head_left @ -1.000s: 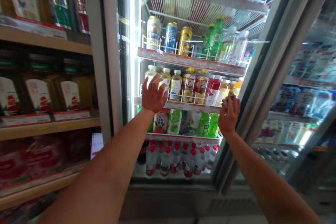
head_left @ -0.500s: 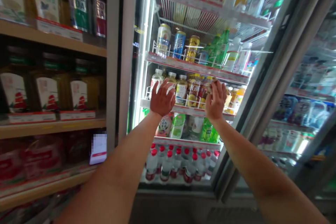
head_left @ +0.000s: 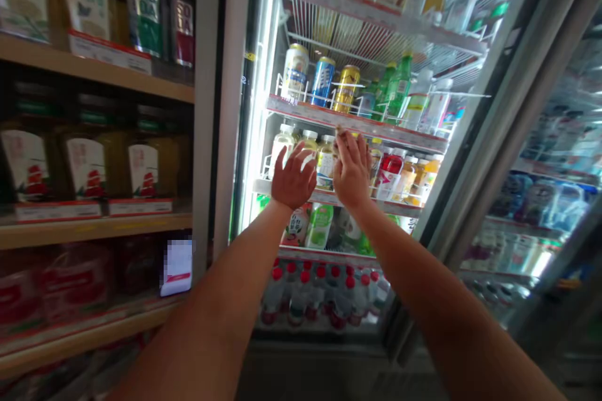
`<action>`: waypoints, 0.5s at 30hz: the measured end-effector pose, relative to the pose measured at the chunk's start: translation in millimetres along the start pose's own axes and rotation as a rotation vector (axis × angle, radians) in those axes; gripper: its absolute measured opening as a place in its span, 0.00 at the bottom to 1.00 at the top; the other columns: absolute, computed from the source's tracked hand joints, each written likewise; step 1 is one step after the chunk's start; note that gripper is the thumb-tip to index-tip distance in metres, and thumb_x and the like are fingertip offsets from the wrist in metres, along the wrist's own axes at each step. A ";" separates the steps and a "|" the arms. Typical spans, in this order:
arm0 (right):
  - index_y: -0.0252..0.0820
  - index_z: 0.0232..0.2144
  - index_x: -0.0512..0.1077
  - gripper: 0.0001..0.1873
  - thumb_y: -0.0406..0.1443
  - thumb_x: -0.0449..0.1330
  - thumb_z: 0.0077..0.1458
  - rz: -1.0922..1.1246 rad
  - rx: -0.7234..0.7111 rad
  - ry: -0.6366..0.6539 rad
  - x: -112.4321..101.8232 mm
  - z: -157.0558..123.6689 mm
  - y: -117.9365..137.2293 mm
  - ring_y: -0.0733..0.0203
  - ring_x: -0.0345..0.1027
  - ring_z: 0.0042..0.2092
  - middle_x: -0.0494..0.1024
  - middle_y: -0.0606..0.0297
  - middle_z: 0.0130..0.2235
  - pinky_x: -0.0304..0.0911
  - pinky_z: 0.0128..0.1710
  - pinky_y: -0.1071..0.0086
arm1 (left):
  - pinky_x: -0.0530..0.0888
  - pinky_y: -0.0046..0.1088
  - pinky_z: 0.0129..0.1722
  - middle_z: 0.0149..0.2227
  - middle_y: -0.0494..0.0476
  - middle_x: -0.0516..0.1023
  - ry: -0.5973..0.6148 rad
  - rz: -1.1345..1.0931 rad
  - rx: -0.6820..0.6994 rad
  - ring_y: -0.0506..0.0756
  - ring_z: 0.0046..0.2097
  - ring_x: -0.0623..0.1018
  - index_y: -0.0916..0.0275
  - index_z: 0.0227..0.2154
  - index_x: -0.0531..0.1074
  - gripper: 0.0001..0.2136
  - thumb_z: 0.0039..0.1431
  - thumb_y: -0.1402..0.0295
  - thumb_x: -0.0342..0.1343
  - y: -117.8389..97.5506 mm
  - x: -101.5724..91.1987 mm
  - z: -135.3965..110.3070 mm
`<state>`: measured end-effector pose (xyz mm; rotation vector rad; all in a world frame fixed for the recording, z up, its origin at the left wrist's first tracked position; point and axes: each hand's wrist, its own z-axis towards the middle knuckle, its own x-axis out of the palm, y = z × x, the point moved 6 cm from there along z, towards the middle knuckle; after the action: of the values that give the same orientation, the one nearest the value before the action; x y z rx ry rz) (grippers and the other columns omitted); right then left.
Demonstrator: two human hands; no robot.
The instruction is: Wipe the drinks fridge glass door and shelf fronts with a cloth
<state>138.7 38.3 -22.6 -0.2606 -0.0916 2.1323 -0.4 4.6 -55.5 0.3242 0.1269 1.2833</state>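
My left hand (head_left: 294, 178) is open, its fingers spread in front of the white-capped bottles (head_left: 325, 160) on a fridge shelf. It looks laid against the glass door, though the pane itself is hard to make out. My right hand (head_left: 352, 169) is level with it, fingers close together and pressed over a small brownish cloth (head_left: 338, 131). Only bits of the cloth show past the fingertips; the palm side is hidden. To its right stand a red-topped bottle (head_left: 389, 172) and orange juice bottles (head_left: 429, 174), behind the hand's plane.
Cans (head_left: 322, 81) and green bottles (head_left: 399, 88) fill the shelf above. Red-capped water bottles (head_left: 305, 294) stand at the bottom. A metal door frame (head_left: 493, 156) runs down the right. Wooden shelves (head_left: 94, 225) with bottles and a lit phone-like screen (head_left: 177, 266) are at left.
My right hand has slid left with the cloth, closer to my left hand, uncovering the red-topped bottle. My left hand has stayed nearly in place.
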 end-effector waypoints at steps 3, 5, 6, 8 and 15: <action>0.46 0.68 0.61 0.29 0.31 0.48 0.67 0.028 -0.191 0.084 7.9 -42.7 16.2 0.54 0.40 0.74 0.59 0.67 0.70 0.45 0.73 0.52 | 0.56 0.51 0.70 0.57 0.61 0.74 -0.005 0.012 0.002 0.61 0.68 0.64 0.59 0.49 0.68 0.10 0.68 0.72 0.48 0.0 0.1 0.2; 0.45 0.68 0.61 0.28 0.32 0.50 0.67 0.050 -0.328 0.104 8.4 -75.7 18.9 0.54 0.42 0.74 0.63 0.66 0.69 0.43 0.73 0.52 | 0.56 0.51 0.70 0.57 0.62 0.74 -0.002 0.019 0.005 0.61 0.68 0.64 0.60 0.48 0.68 0.10 0.68 0.73 0.48 -0.1 0.0 0.4; 0.45 0.67 0.62 0.28 0.32 0.51 0.66 0.061 -0.380 0.105 7.7 -88.5 17.4 0.54 0.43 0.74 0.64 0.66 0.68 0.42 0.73 0.53 | 0.57 0.51 0.70 0.57 0.63 0.74 0.002 0.019 0.005 0.61 0.68 0.64 0.60 0.48 0.68 0.10 0.67 0.73 0.48 -0.1 0.1 0.4; 0.45 0.67 0.63 0.28 0.32 0.52 0.66 0.079 -0.429 0.108 6.4 -103.7 11.8 0.55 0.45 0.73 0.66 0.66 0.67 0.41 0.74 0.54 | 0.57 0.52 0.70 0.57 0.62 0.74 0.009 0.015 0.000 0.61 0.68 0.65 0.60 0.48 0.68 0.10 0.67 0.74 0.48 0.2 0.1 0.3; 0.41 0.67 0.62 0.29 0.31 0.52 0.66 0.128 -0.439 0.218 17.8 -142.5 31.2 0.51 0.42 0.74 0.63 0.65 0.69 0.38 0.74 0.51 | 0.54 0.52 0.70 0.57 0.64 0.73 0.025 -0.032 -0.014 0.63 0.69 0.63 0.60 0.49 0.68 0.11 0.65 0.74 0.52 1.1 1.4 -0.2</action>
<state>135.4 31.2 -169.3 -0.7710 -0.4271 2.1769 -1.1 6.2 -55.2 0.2933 0.1441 1.2565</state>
